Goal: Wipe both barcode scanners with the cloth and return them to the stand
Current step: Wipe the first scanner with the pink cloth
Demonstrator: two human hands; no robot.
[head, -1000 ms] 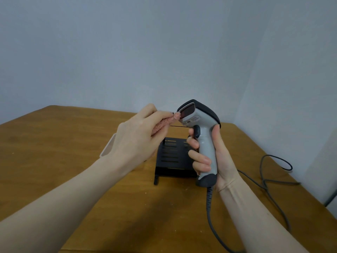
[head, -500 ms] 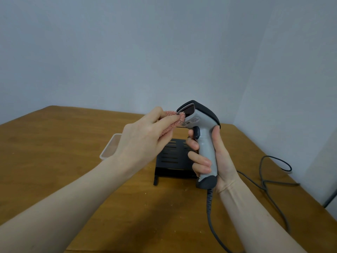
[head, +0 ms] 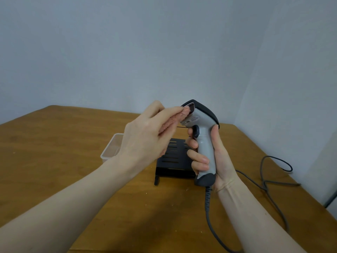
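Note:
My right hand (head: 217,157) grips the handle of a grey and black barcode scanner (head: 203,128), held upright above the table with its window facing left. My left hand (head: 145,136) holds a pink cloth (head: 177,116) and presses it against the scanner's window. Behind the hands stands a black slotted stand (head: 173,159), partly hidden by them. A second scanner is not in sight.
A clear plastic container (head: 113,148) sits left of the stand on the wooden table (head: 54,152). The scanner's grey cable (head: 269,190) runs down from the handle and loops across the table's right side. Grey walls close the far and right sides.
My left hand has slid the cloth up over the scanner's window, which is now mostly covered. The right hand keeps the scanner nearly still.

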